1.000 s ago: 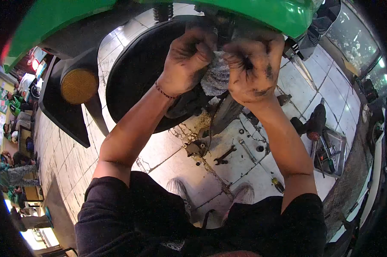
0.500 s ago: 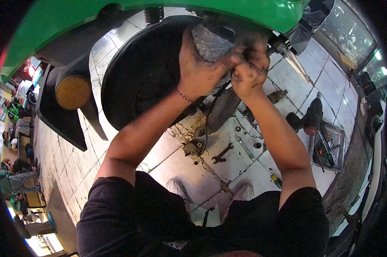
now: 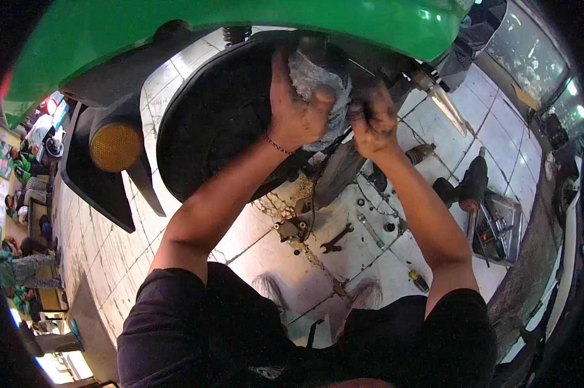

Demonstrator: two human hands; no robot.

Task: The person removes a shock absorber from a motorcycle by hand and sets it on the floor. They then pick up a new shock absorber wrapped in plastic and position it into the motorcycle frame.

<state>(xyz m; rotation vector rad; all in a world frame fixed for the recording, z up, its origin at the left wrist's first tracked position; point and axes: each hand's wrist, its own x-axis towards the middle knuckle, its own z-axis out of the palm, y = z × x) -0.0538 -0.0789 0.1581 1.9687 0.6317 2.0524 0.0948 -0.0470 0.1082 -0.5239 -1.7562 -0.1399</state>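
Under the green body panel (image 3: 266, 52) of a motorbike, both my hands are at work beside a black wheel (image 3: 208, 123). My left hand (image 3: 299, 116) is wrapped around a part covered in crumpled clear plastic (image 3: 318, 77); the part inside is hidden. A short gap away, my right hand (image 3: 374, 123) has its grease-blackened fingers curled together. Whatever may be between those fingers is too dark to make out. Below the hands runs a thin black cable (image 3: 316, 194).
On the tiled floor lie an open-ended wrench (image 3: 337, 238), a long metal tool (image 3: 371, 233), a screwdriver (image 3: 418, 280) and several small parts. A power tool (image 3: 469, 181) rests near a metal tray (image 3: 508, 223) of tools at right. A round orange reflector (image 3: 115, 147) is at left.
My right hand has drawn slightly apart from my left. More of the plastic covering shows between them. The whole view has shifted a little.
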